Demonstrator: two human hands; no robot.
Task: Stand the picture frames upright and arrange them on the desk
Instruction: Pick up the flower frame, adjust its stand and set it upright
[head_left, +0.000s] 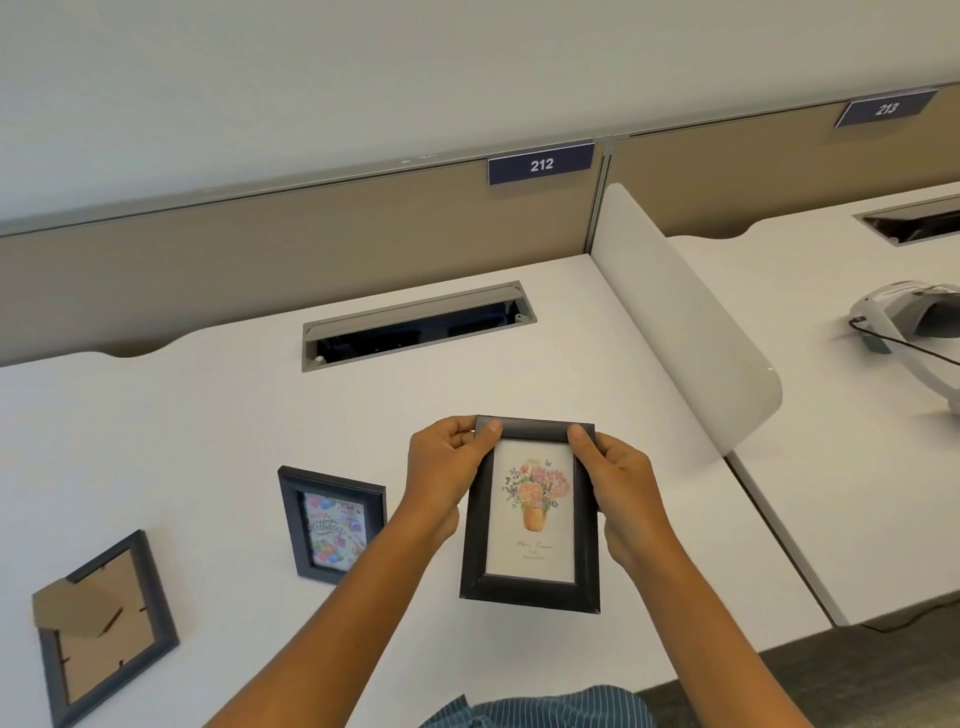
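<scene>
Three picture frames are in view, and by my judgement the task is about one third done. The birthday frame (332, 525) already stands upright on the white bench (208, 415), at the left of the middle, with its picture turned to the person. The flower frame (531, 514) is in the air above the front part of the bench, held between both hands: the left hand (447, 467) has its grip closed on the upper left corner, and the right hand (623, 483) has its grip closed on the upper right side, thumbs on the top edge. The frame is tilted with its face up toward the camera, so it is not yet set down; whether its back stand is opened I cannot tell, because the back is hidden. The third frame (104, 623) lies flat and face down at the far left, near the front edge, with its brown back and the folded stand showing. What is left, as I judge it, is to place the flower frame upright, then to turn and stand the face-down one, and to line up all three.
</scene>
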